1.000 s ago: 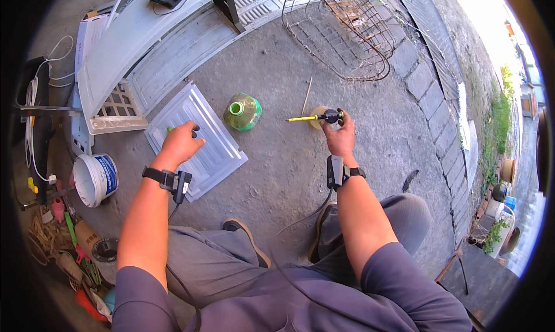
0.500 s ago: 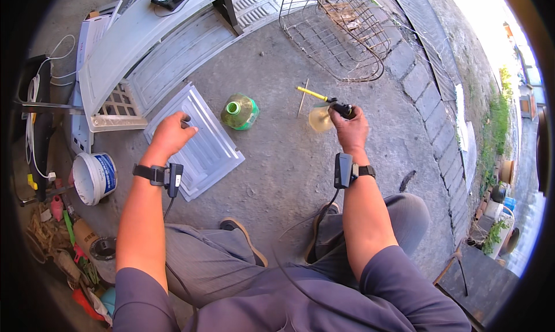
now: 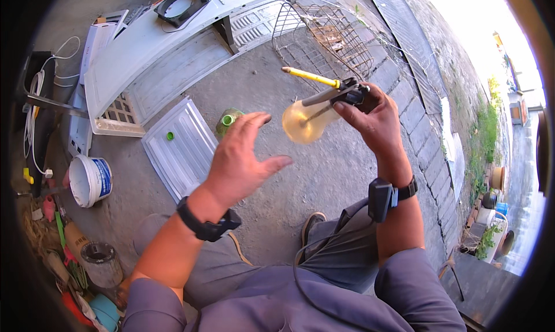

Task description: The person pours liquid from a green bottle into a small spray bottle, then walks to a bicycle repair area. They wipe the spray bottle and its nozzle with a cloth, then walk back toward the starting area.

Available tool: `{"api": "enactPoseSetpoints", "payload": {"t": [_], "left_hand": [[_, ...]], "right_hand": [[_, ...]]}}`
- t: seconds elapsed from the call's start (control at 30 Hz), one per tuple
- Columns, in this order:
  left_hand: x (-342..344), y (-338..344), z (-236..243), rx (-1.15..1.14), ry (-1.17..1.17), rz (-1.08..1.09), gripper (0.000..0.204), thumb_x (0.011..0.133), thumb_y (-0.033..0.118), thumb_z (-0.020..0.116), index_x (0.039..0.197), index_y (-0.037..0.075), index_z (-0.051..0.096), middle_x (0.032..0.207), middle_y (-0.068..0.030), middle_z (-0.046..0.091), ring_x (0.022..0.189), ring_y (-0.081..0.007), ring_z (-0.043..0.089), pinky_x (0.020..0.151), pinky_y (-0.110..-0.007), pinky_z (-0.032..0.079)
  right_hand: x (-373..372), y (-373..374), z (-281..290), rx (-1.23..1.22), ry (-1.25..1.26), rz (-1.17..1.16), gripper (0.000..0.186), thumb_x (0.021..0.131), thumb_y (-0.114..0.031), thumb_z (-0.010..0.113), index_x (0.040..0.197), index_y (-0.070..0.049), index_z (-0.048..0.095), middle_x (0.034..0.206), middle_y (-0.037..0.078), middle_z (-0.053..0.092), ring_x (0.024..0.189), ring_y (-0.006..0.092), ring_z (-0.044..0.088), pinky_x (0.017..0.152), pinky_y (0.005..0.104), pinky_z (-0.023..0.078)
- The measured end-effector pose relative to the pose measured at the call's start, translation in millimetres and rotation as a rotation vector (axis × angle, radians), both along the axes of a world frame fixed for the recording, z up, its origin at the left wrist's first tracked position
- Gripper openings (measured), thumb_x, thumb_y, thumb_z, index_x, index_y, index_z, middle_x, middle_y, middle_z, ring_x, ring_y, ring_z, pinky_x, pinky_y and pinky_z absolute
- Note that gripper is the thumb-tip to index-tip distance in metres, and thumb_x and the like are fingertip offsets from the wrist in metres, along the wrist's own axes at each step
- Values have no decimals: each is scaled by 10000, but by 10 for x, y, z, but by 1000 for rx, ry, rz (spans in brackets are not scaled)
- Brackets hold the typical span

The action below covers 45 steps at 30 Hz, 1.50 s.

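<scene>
An oil can (image 3: 300, 124) with a cloudy yellowish body, a black pump head and a long yellow spout is held up off the ground. Its head is gripped by my right hand (image 3: 376, 115), and the spout points left. My left hand (image 3: 237, 155) is spread beside it, fingers apart, holding nothing. Partly hidden behind those fingers stands an uncapped green bottle (image 3: 227, 120). A small green cap (image 3: 170, 136) rests on a pale ribbed panel (image 3: 173, 164) lying on the ground.
A rusty wire basket (image 3: 324, 37) sits ahead, near a long white metal casing (image 3: 144, 48) with a black fan frame (image 3: 182, 8) on top. At left are a white bucket (image 3: 87, 181) and a dark can (image 3: 101, 265) among clutter. Stone paving (image 3: 425, 124) runs along the right.
My right hand has lifted the oil can off the ground and closer to me. My left hand has moved right and opened, and the green cap now shows on the panel.
</scene>
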<state>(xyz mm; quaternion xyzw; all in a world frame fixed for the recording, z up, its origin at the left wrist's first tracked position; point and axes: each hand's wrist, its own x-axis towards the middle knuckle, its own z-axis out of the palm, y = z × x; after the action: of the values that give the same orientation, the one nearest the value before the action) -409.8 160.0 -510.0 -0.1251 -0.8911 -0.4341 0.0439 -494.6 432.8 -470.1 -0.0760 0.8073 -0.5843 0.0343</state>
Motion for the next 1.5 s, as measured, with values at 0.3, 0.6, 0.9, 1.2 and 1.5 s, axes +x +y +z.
{"api": "enactPoseSetpoints", "payload": {"t": [0.3, 0.6, 0.9, 1.2, 1.5], "left_hand": [[76, 157, 36, 32, 61, 83, 1067, 635, 367, 982, 1445, 15, 384, 1293, -208, 542, 1183, -383, 582, 1020, -456, 495], [73, 65, 101, 15, 197, 70, 995, 636, 327, 975, 1412, 17, 434, 1228, -200, 575, 1115, -381, 605, 970, -453, 520], [84, -24, 124, 19, 174, 42, 957, 635, 349, 967, 1384, 8, 477, 1216, -201, 600, 1106, -376, 617, 970, -444, 529], [85, 7, 227, 657, -402, -99, 962, 677, 291, 990, 1437, 5, 473, 1309, -126, 634, 1223, -217, 613, 1045, -369, 503], [-58, -328, 134, 431, -36, 1, 1091, 648, 606, 925, 1449, 20, 473, 1361, -97, 583, 1255, -230, 578, 1102, -402, 425]], "right_hand": [[327, -417, 150, -243, -78, 30, 357, 854, -183, 891, 1100, 4, 713, 957, 5, 735, 856, 52, 639, 753, 215, 526], [338, -340, 319, -180, -71, 125, 420, 813, -187, 922, 1107, 17, 703, 912, 18, 751, 828, 64, 662, 744, 241, 556], [320, -330, 320, -257, -113, 226, 482, 809, -156, 918, 1187, 21, 675, 1030, 28, 741, 971, 93, 680, 867, 269, 569], [306, -552, -50, -483, -248, 503, 1158, 601, -475, 1010, 1496, 7, 457, 1447, 130, 569, 1371, 266, 532, 1190, 432, 381], [335, -638, -57, -458, -204, 429, 581, 764, -174, 918, 1256, -24, 648, 1150, 58, 717, 1083, 159, 664, 1008, 341, 514]]}}
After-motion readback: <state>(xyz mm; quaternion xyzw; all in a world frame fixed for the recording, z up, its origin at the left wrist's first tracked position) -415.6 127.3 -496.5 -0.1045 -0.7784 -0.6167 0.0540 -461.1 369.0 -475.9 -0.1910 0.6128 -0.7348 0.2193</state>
